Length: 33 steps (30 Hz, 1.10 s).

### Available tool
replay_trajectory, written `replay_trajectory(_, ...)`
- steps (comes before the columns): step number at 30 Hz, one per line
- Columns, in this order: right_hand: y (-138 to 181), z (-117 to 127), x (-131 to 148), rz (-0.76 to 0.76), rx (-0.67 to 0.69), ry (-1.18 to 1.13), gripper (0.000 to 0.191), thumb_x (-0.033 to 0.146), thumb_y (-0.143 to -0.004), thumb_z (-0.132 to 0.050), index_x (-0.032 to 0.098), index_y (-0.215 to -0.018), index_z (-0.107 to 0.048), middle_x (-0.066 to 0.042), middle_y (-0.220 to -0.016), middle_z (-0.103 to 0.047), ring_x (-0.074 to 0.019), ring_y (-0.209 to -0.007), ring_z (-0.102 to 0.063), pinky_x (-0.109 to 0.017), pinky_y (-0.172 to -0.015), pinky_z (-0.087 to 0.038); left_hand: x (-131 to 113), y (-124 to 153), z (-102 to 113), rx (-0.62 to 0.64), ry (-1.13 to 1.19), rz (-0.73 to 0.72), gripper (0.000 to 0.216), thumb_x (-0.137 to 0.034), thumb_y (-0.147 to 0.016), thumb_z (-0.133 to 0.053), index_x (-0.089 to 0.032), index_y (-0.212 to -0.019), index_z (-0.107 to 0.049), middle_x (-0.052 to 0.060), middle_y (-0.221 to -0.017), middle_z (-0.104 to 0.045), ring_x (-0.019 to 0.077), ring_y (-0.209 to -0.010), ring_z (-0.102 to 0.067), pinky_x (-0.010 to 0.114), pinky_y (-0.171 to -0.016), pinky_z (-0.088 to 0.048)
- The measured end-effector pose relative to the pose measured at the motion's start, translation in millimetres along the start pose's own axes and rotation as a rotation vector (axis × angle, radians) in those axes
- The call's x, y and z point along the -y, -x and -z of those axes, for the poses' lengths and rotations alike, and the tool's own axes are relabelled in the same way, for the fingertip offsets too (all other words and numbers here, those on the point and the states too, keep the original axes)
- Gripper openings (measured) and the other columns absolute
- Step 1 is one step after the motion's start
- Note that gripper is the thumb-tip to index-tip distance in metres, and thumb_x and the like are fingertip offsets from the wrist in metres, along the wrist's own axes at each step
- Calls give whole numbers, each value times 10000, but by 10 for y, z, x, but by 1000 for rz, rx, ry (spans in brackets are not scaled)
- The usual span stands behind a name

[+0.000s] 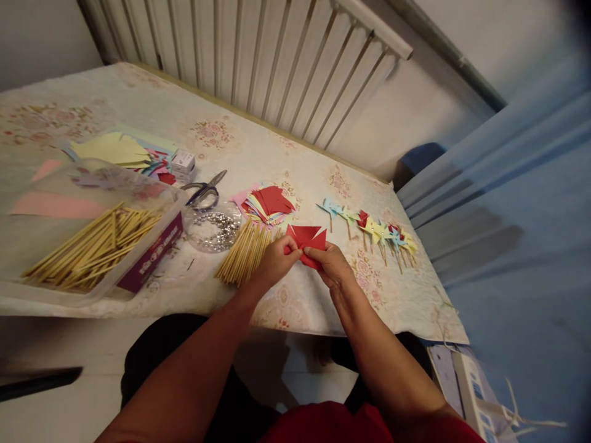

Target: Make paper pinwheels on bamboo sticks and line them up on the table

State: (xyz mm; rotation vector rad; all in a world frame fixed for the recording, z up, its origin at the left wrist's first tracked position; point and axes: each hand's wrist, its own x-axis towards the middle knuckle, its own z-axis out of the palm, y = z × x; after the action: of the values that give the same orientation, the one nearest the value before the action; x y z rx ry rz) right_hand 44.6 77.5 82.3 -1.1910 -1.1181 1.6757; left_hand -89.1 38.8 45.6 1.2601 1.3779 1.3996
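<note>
A red cut paper square is held above the table between both hands. My left hand pinches its left side and my right hand grips its lower right corner. Just left of my left hand lies a loose bundle of wooden sticks. Behind the hands sits a stack of cut coloured paper squares with red on top. A row of finished paper pinwheels on sticks lies to the right.
A clear plastic tub holds several more sticks at the left. A clear round dish of shiny pins, scissors, a small white box and coloured paper sheets lie on the floral tablecloth. A radiator stands behind.
</note>
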Motion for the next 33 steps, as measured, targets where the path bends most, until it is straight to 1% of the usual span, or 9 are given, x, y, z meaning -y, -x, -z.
replay_trajectory(12, -42, -24, -83, 38, -79, 70, 214, 192, -519, -777, 144, -698, -670, 12, -644, -682, -109, -558, -571, -241, -592, -450, -36, 8, 7, 0, 12, 5, 143, -203, -739, -579, -178, -628, -491, -38, -622, -501, 118, -634, -466, 250, -609, -350)
replay_trajectory(15, -50, -44, -105, 58, -121, 74, 193, 206, -535, -767, 146, -679, -652, 25, -612, -663, -100, -533, -555, -229, -562, -440, 12, 1, -21, -24, 74, 26, 113, -211, -734, -606, -179, -680, -511, -35, -658, -525, 117, -639, -494, 254, -622, -375)
replay_trajectory(17, -52, -61, -111, 65, -154, 48, 198, 208, -534, -766, 146, -679, -646, 25, -613, -664, -101, -536, -561, -228, -563, -449, 62, -12, -57, -79, 193, 55, 155, -214, -709, -649, -186, -799, -526, -41, -684, -541, 115, -625, -516, 254, -619, -396)
replay_trajectory(20, -52, -86, -112, 62, -201, 13, 212, 205, -541, -762, 147, -707, -644, 19, -629, -673, -108, -547, -575, -234, -571, -467, 113, -27, -104, -126, 482, 123, 450, -227, -683, -708, -203, -1061, -464, -49, -728, -582, 107, -580, -539, 260, -608, -430)
replay_trajectory(22, -51, -102, -118, 64, -226, -13, 217, 199, -552, -753, 149, -734, -645, 18, -639, -676, -111, -545, -579, -236, -567, -473, 110, -28, -114, -133, 672, 210, 558, -255, -681, -734, -205, -1142, -425, -42, -756, -603, 100, -568, -552, 271, -622, -454)
replay_trajectory(24, -51, -119, -131, 74, -242, -51, 217, 194, -564, -742, 151, -753, -646, 16, -649, -679, -111, -541, -582, -236, -563, -479, 88, -20, -111, -116, 840, 309, 536, -282, -663, -763, -190, -1105, -473, -30, -777, -613, 89, -580, -563, 266, -639, -466)
replay_trajectory(26, -50, -137, -149, 88, -260, -93, 215, 192, -569, -739, 151, -757, -645, 17, -651, -680, -110, -540, -587, -233, -563, -487, 72, -9, -111, -63, 970, 369, 460, -279, -633, -792, -167, -1004, -544, -19, -789, -621, 76, -602, -567, 242, -641, -462)
replay_trajectory(29, -46, -166, -170, 100, -269, -156, 238, 190, -570, -747, 150, -783, -647, 7, -685, -698, -121, -574, -615, -241, -587, -513, 94, 5, -144, -8, 1095, 398, 389, -224, -603, -819, -154, -911, -591, -20, -776, -631, 66, -626, -569, 212, -636, -453)
replay_trajectory(33, -40, -191, -176, 74, -276, -234, 288, 189, -570, -756, 161, -834, -645, 3, -725, -712, -135, -607, -638, -244, -584, -527, 174, 26, -223, -24, 1228, 420, 352, -180, -617, -818, -163, -900, -609, -24, -774, -647, 70, -652, -586, 213, -646, -459)
